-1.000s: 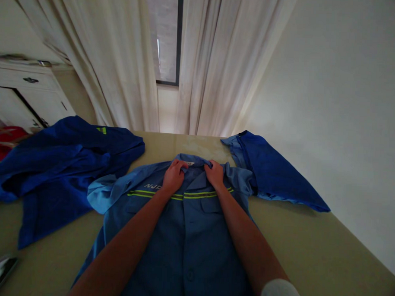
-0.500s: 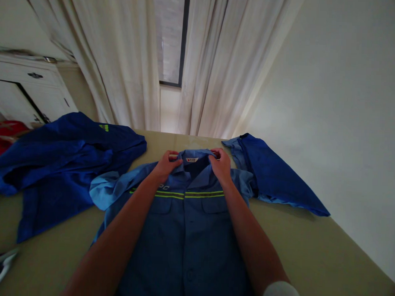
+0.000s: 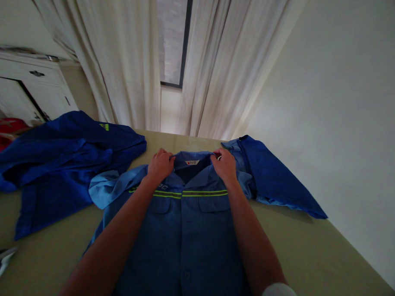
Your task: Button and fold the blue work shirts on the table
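Note:
A blue work shirt [image 3: 181,234] with yellow-green stripes across the chest lies front up on the table, its collar away from me. My left hand [image 3: 162,165] is closed on the left side of the collar. On the collar's right side, my right hand [image 3: 224,165] pinches the cloth between thumb and fingers. Between the hands the neck opening shows a white label [image 3: 192,162]. A light blue sleeve [image 3: 105,188] is bunched at the left. My forearms cover parts of the shirt's front.
A crumpled dark blue garment [image 3: 64,156] lies on the table [image 3: 297,251] at left. Another blue piece of clothing [image 3: 274,176] lies by the wall at right. Curtains [image 3: 129,59] hang behind the table, and a white cabinet [image 3: 40,84] stands at back left.
My hands have moved apart along the collar, the left one to the left and the right one slightly to the right. The collar is spread wider and lies flatter.

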Tool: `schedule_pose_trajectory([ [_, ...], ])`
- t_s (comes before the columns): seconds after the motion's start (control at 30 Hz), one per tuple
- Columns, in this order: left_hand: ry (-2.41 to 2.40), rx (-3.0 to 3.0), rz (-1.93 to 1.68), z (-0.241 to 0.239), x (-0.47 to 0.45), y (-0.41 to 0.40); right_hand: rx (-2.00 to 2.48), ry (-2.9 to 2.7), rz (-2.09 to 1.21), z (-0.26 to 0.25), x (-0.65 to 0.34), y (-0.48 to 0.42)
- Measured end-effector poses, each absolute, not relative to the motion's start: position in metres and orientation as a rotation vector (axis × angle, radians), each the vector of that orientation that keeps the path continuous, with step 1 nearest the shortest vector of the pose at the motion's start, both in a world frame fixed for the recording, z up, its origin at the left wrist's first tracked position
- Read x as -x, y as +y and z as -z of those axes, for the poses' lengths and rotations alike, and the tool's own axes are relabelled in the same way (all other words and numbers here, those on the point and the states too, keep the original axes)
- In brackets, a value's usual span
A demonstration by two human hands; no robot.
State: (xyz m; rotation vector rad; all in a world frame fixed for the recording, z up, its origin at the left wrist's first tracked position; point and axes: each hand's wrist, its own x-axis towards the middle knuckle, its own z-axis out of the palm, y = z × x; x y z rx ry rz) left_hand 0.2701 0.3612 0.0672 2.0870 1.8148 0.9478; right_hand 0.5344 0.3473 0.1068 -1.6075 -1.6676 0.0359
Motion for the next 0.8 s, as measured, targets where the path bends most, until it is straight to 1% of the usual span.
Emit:
schedule_pose_trajectory([
  [0.07, 1.966, -2.194, -0.851, -0.07, -0.266, 0.359, 1.657, -1.68, -0.067, -0.109, -0.536, 0.346],
  [0.17, 2.046, -2.071, -0.807, -0.08, -0.258, 0.359, 1.66, -1.678, -0.164, -0.112, -0.536, 0.344],
  [0.23, 1.91, -1.933, -0.867, -0.089, -0.255, 0.36, 1.62, -1.668, -0.256, -0.111, -0.533, 0.343],
  [0.33, 1.612, -1.62, -1.066, -0.097, -0.256, 0.361, 1.526, -1.621, -0.402, -0.107, -0.529, 0.345],
  [0.4, 1.466, -1.429, -1.193, -0.096, -0.26, 0.362, 1.453, -1.576, -0.461, -0.102, -0.526, 0.349],
  [0.47, 1.36, -1.393, -1.259, -0.087, -0.265, 0.365, 1.386, -1.562, -0.501, -0.096, -0.524, 0.353],
  [0.57, 1.356, -1.697, -1.157, -0.065, -0.271, 0.37, 1.392, -1.687, -0.504, -0.085, -0.523, 0.357],
  [0.7, 1.527, -2.199, -0.885, -0.034, -0.277, 0.373, 1.425, -2.109, -0.435, -0.069, -0.523, 0.357],
  [0.8, 1.534, -2.395, -0.803, -0.017, -0.284, 0.368, 1.39, -2.336, -0.384, -0.06, -0.521, 0.354],
])
